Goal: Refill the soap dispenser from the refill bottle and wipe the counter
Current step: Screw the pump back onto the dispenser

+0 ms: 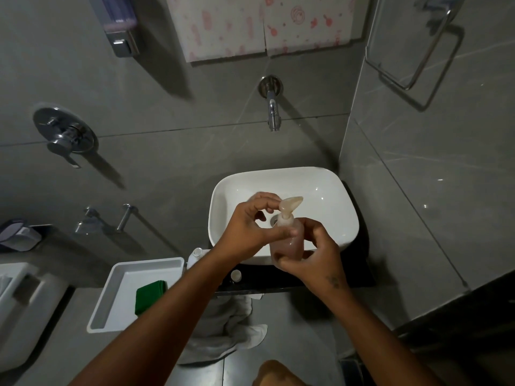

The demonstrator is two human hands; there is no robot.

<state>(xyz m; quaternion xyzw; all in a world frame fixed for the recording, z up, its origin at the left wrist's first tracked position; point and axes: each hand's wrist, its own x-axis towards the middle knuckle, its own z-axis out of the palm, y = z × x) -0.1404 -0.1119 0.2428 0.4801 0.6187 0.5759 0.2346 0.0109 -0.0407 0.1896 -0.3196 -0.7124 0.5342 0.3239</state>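
We hold the soap dispenser (pixel 288 240) upright over the sink (pixel 328 190). Our right hand (pixel 315 254) grips its body; our left hand (pixel 250 227), above, pinches the pump (pixel 289 204).

No readable text — bottles, walls — nothing legible.

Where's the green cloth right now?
Head view, lower left: the green cloth lies in the right end of the white tray, left of the sink.

A white basin (pixel 328 188) sits below the wall tap (pixel 272 111); a white tray (pixel 117 296) lies left of the basin.
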